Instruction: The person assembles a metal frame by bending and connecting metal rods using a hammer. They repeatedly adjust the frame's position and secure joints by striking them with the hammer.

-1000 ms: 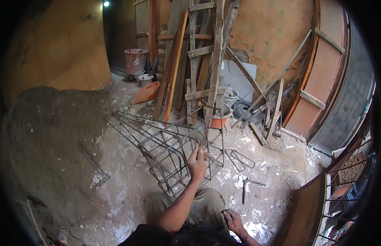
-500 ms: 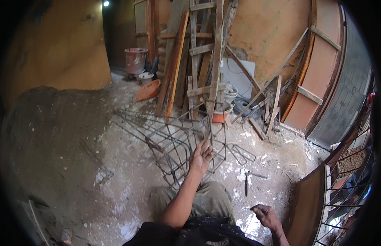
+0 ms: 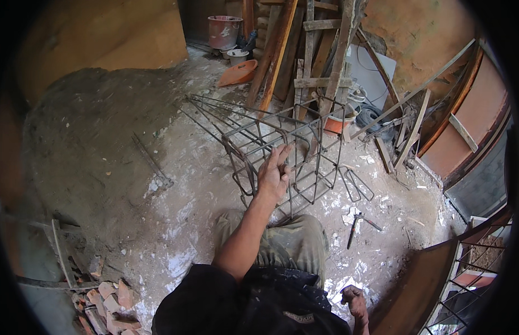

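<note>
A cage of steel reinforcing bars (image 3: 249, 149), made of long rods with square stirrups around them, lies in front of my knees. Over its near end reaches my left hand (image 3: 273, 177), fingers mostly stretched and apart among the bars. Whether a fingertip presses on a rod is hard to see. Low on the right, away from the cage, my right hand (image 3: 355, 302) is closed with its fingertips together; what it pinches, if anything, is too small to name. Pincers (image 3: 354, 230) with spread handles lie on the floor between that hand and a loose bent-wire stirrup (image 3: 360, 187).
Planks and a wooden ladder (image 3: 310, 53) lean on the far wall, near an orange bucket (image 3: 336, 123), an orange basin (image 3: 237, 73) and a red tub (image 3: 223, 33). Broken bricks (image 3: 111, 304) are heaped lower left. A barred frame (image 3: 466, 285) stands close on my right.
The view has tilted down and turned left, bringing the brick heap into sight. My left hand stays at the cage with its fingers more spread; my right hand remains closed, low on the right.
</note>
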The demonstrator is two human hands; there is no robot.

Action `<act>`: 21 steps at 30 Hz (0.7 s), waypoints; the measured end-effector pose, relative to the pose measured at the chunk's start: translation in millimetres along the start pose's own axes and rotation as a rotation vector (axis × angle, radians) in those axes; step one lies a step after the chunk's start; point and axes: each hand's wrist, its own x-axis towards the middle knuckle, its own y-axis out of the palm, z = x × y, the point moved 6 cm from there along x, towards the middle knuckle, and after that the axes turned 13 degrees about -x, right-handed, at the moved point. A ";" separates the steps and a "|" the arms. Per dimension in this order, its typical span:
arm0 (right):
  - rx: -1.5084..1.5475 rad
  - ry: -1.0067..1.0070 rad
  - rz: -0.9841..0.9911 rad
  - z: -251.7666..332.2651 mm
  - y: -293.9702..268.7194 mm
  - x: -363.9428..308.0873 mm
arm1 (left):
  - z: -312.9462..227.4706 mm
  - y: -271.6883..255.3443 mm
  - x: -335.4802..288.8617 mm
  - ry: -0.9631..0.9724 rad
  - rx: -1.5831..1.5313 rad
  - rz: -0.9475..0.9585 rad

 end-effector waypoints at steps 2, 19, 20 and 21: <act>0.010 0.011 -0.028 -17.7 -9.9 -0.2 | 2.9 -18.8 1.7 -0.015 -0.005 -0.029; -0.082 -0.148 -0.218 -196.5 -77.5 14.0 | -19.7 -20.4 -9.8 0.169 -0.113 -0.075; -0.114 -0.176 -0.253 -220.1 -88.5 19.3 | -18.3 -14.9 -8.9 0.175 -0.128 -0.067; -0.077 -0.238 -0.230 -203.9 -66.8 15.0 | -28.1 -24.6 -15.9 0.204 -0.086 -0.110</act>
